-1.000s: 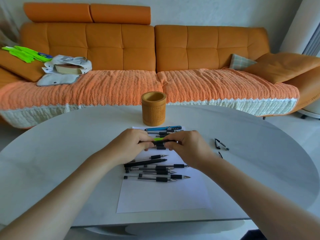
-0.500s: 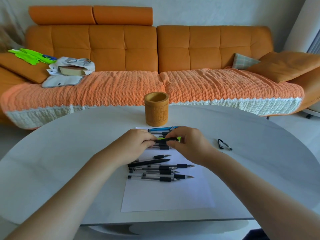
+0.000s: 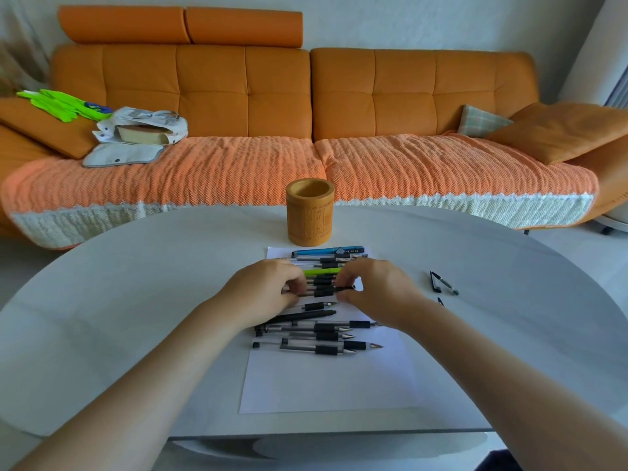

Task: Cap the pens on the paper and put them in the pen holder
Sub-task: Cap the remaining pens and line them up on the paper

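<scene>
Behind the white oval worktop (image 3: 136,283), an orange sofa (image 3: 244,96) under a woven throw is seen, with a patterned bag (image 3: 142,125) and green gloves (image 3: 57,102) left at its left end. A sheet of white paper (image 3: 326,382) is laid on the worktop. The wooden pen holder (image 3: 309,212) is stood upright just beyond the paper's far edge.

Uncapped pens (image 3: 319,348) are spread across the middle of the sheet, tips to the right. More are lined up at the far end, among them a blue pen (image 3: 328,250) and a green pen (image 3: 323,271). Two small dark pieces (image 3: 443,286) are left on the worktop to the right, apart from the paper.

Both hands are brought close together over the far rows. A black pen (image 3: 321,293) is pinched at one end by the curled fingers of the left hand (image 3: 268,294) and at the other by the thumb and fingertips of the right hand (image 3: 377,290). Whether a cap is on it cannot be told.
</scene>
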The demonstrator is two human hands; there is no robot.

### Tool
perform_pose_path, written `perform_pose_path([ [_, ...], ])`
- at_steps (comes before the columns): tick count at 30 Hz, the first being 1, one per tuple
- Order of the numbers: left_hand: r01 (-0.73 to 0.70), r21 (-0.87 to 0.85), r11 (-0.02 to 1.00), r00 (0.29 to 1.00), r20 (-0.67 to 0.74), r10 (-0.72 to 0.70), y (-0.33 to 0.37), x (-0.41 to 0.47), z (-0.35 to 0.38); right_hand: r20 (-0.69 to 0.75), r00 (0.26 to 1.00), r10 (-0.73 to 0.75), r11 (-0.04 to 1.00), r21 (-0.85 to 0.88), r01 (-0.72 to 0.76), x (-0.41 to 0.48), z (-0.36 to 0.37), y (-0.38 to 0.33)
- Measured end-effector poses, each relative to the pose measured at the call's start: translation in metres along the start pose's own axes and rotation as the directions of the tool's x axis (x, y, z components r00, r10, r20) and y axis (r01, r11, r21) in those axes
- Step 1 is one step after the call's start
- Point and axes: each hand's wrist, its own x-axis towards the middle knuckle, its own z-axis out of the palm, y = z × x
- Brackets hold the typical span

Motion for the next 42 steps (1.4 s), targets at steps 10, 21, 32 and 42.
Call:
perform_pose_path([
  [10,-0.041,0.018,0.999,0.999,-0.02,0.041,0.002,-0.001,-0.001,-0.025,0.991,-0.135,0.984,-0.124,0.13,0.003,0.001,-0.009],
  [21,0.031,0.082,0.996,0.991,0.129,-0.042,0.006,-0.001,-0.003,0.102,0.98,-0.169,0.971,-0.154,0.184,0.004,0.005,-0.012],
  [32,0.014,-0.001,1.0,0.997,0.076,-0.014,0.051,0.023,0.001,-0.157,0.988,0.014,1.0,-0.014,-0.016,-0.022,-0.038,0.039],
  [42,-0.017,0.028,0.999,0.998,0.066,0.015,0.081,0.034,0.011,-0.065,0.924,0.377,0.891,-0.244,-0.381,-0.047,-0.052,0.099],
])
